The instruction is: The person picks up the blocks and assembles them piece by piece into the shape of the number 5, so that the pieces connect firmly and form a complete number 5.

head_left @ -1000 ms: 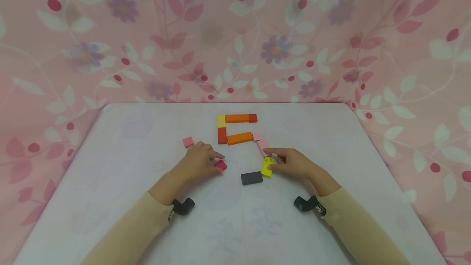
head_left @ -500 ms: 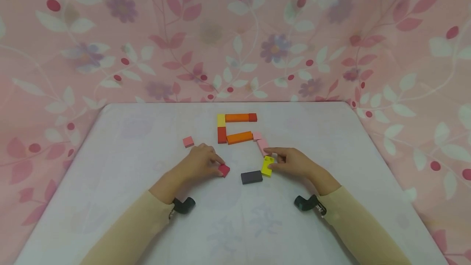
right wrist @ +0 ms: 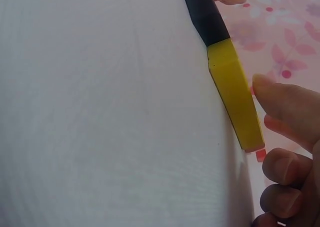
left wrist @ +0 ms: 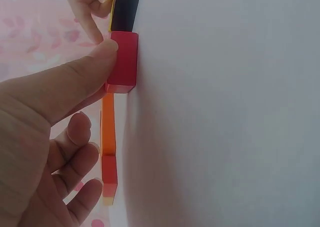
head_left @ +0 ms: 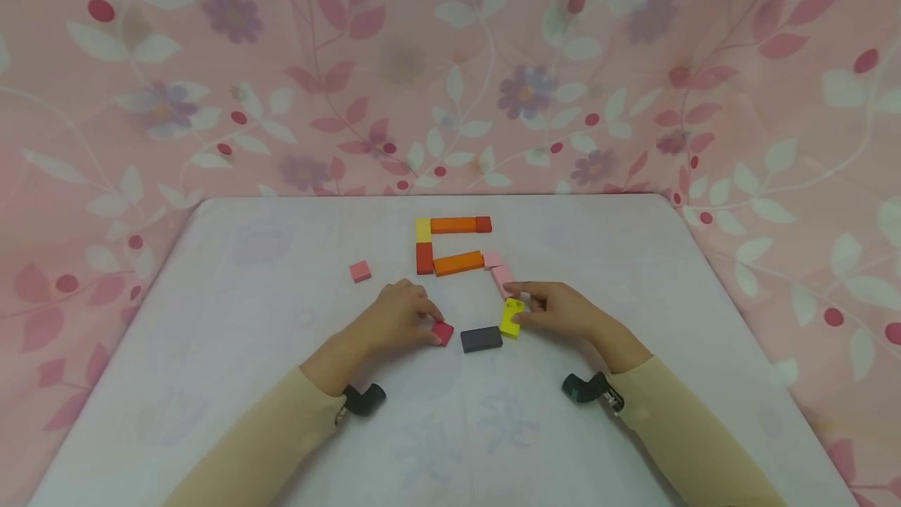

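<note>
The left hand (head_left: pixel 397 315) rests on the white worktop (head_left: pixel 232 319), with thumb and fingers pinching a small red block (head_left: pixel 443 332). This block lies flat, just left of a dark grey block (head_left: pixel 482 339). The right hand (head_left: pixel 559 311) has its fingers curled narrowly against a yellow block (head_left: pixel 511 317), which touches the grey block's right end. Beyond them lie orange blocks (head_left: pixel 457 244), two pink blocks (head_left: pixel 498 270) and a lone pink square (head_left: pixel 360 271).
</note>
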Available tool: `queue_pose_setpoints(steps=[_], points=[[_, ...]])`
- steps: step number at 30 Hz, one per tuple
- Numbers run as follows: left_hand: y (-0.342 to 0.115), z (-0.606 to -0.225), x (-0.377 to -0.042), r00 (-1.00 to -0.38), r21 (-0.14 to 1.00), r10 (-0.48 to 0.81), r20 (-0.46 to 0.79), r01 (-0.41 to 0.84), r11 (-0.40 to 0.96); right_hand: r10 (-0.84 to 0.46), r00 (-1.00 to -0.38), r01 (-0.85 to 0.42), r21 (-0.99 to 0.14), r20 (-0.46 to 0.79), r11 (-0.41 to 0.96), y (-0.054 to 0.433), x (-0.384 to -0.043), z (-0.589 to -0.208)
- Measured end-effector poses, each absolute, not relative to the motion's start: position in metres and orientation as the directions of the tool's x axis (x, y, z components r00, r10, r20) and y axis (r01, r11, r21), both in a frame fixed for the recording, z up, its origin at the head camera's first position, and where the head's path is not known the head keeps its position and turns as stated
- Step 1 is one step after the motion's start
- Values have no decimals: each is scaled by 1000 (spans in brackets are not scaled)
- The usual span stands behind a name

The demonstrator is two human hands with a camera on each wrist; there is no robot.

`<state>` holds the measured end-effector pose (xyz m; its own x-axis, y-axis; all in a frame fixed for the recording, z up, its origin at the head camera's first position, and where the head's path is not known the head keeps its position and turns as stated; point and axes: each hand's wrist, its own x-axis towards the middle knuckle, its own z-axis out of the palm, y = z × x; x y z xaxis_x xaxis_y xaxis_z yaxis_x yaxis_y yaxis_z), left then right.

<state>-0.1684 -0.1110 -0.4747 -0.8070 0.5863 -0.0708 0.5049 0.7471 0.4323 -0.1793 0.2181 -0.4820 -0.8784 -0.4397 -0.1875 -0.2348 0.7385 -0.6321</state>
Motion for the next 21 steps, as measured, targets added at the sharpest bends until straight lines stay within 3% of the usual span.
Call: queue_pose_setpoints(steps=[21], points=[[-101, -469, -163, -811, 425, 581, -66, 504, 752, -524, -828, -242, -714, -201, 657, 206, -163, -481]])
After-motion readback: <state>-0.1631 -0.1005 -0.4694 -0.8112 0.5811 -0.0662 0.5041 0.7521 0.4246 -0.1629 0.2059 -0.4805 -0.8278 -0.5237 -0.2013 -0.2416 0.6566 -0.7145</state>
